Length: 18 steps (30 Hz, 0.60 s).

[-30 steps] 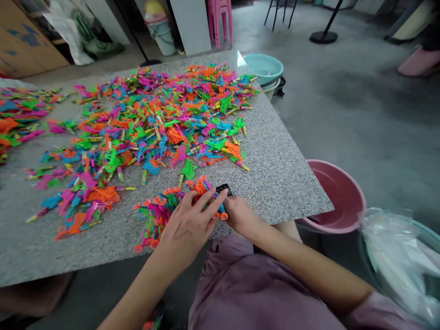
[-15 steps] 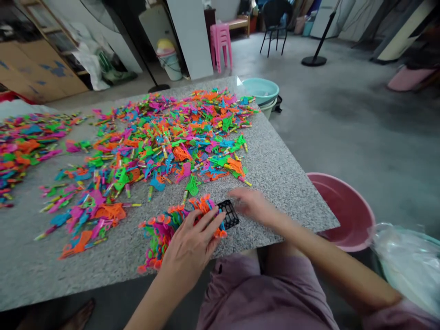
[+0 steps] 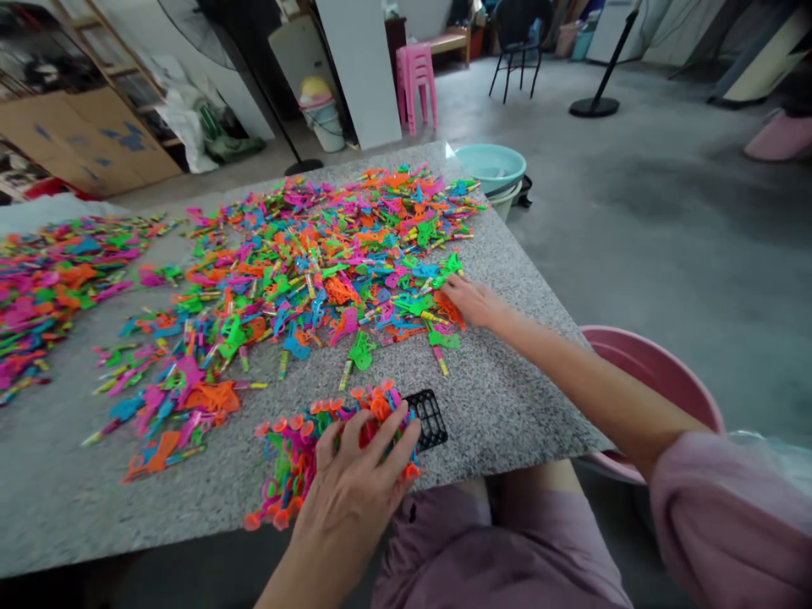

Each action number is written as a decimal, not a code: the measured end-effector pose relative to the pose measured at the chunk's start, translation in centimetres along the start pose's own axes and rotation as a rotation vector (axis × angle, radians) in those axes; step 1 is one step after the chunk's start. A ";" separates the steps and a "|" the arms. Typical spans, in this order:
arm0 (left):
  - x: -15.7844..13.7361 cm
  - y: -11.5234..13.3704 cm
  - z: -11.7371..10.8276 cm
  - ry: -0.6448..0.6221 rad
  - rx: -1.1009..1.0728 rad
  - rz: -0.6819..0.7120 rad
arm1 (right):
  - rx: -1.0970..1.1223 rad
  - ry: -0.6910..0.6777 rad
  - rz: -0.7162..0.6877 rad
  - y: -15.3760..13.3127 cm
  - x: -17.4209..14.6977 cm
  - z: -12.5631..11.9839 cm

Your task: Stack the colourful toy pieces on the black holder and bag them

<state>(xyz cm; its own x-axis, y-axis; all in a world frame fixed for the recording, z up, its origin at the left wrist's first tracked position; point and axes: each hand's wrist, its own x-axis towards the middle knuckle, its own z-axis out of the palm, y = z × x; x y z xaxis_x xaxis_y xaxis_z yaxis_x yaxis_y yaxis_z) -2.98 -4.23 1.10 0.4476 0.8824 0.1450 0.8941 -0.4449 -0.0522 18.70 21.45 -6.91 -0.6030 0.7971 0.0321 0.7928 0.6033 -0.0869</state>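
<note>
My left hand (image 3: 361, 482) lies over a packed row of small colourful plastic toys (image 3: 295, 461) with orange suction-cup ends, its fingers spread and bent across them. A black plastic grid rack (image 3: 428, 419) sticks out at the right end of the row; the rest of the rack is hidden. My right hand (image 3: 475, 303) reaches to the right edge of a big loose pile of toys (image 3: 330, 262). Its fingers are closed on an orange toy gun (image 3: 449, 309), and the fingertips are partly hidden. A green toy gun (image 3: 361, 349) lies between pile and row.
More toys (image 3: 57, 288) are heaped on the left of the speckled stone table (image 3: 507, 423). A pink basin (image 3: 653, 372) stands beside the table's right edge, and a light-blue basin (image 3: 491, 165) beyond the far corner. Pink stools (image 3: 417, 80) are farther back.
My right hand has moved from beside the black rack, away from me, to the right side of the pile. Toys there have shifted. My left hand stays on the row.
</note>
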 end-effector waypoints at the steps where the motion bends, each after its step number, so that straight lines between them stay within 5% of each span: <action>1: -0.1 0.1 0.1 0.009 -0.004 -0.019 | -0.001 -0.010 -0.026 0.5 0.7 0.1; 5: -0.5 0.1 0.5 0.022 -0.018 -0.029 | -0.029 -0.028 -0.100 2.5 0.6 0.1; 7: -0.6 0.0 0.7 0.007 -0.022 -0.018 | 0.014 0.070 -0.074 3.1 -1.4 0.0; 11: -0.6 0.0 0.8 -0.014 -0.007 -0.002 | 0.202 0.342 0.185 1.9 -7.8 1.1; 18: 0.3 -0.3 -0.1 -0.044 0.042 0.120 | 0.809 0.407 0.437 -2.1 -13.7 3.1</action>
<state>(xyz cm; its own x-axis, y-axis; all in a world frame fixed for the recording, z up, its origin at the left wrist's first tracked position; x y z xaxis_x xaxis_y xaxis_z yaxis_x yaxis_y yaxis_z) -3.11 -3.88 1.22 0.5508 0.8296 0.0920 0.8337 -0.5415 -0.1082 24.99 9.14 -10.30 -0.0775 0.9840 0.1603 0.5474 0.1764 -0.8181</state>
